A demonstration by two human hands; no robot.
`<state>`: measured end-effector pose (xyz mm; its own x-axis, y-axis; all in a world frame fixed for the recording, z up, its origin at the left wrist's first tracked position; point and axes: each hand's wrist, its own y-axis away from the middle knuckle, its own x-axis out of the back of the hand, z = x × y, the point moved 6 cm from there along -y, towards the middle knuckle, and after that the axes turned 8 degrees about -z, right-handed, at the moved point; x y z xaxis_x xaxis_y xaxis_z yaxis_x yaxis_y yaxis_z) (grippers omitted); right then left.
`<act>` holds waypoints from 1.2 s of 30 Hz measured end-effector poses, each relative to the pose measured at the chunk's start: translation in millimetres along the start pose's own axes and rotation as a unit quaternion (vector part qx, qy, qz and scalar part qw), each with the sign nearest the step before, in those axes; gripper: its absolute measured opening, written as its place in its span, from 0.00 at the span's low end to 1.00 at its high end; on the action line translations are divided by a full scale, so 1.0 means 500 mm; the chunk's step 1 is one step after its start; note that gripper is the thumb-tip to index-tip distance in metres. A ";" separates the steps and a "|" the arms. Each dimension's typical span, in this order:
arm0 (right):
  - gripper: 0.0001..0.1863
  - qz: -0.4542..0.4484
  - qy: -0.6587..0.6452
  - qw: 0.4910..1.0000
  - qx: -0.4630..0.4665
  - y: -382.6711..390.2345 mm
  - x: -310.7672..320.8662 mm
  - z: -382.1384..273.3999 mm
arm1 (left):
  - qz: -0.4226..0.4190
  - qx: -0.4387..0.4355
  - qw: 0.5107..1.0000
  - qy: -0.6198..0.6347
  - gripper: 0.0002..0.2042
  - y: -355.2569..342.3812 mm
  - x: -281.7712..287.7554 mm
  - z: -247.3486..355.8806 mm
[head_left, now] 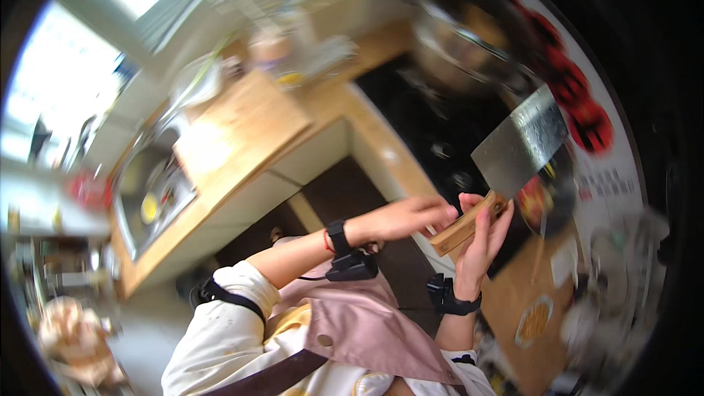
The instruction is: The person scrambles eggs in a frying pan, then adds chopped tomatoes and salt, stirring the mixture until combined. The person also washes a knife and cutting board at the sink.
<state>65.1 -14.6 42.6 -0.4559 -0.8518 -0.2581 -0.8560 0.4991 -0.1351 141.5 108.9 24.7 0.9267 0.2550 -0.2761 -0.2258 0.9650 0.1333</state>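
Observation:
My right hand (485, 238) is closed around the wooden handle of a cleaver (524, 139). Its broad metal blade is tilted up over the stove's right part and looks wet, with small specks on it. Close to the left side of the handle is my left hand (411, 218), its fingers stretched out and slightly bent, holding nothing I can see. Whether its fingertips touch the handle I cannot tell. Beyond the blade, partly covered by it, is a dark pan (561, 209) with red and yellow food in it.
A large lidded metal pot (458, 44) stands on the black stove (400, 92). A wooden cutting board (246, 121) lies beside the sink (136, 231) at the left. A plate of yellowish food (535, 320) rests on the wooden counter (524, 363) at the lower right.

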 end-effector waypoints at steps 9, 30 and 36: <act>0.22 -0.520 0.102 0.847 -0.045 0.106 -0.631 0.228 | 0.417 -0.060 0.893 0.156 0.15 0.622 0.141 -0.094; 0.24 -0.569 0.413 0.704 -0.102 0.196 -1.803 0.956 | 0.640 -0.101 0.714 0.266 0.14 1.418 0.563 -0.366; 0.23 -0.529 0.451 0.715 0.080 0.220 -1.808 0.910 | 0.635 -0.107 0.715 0.272 0.16 1.421 0.610 -0.379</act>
<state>494.0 882.7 -174.4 0.3923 -0.4863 0.7808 -0.8322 -0.5492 0.0761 206.9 884.0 -145.1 -0.3080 0.8637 -0.3990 -0.8759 -0.0936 0.4734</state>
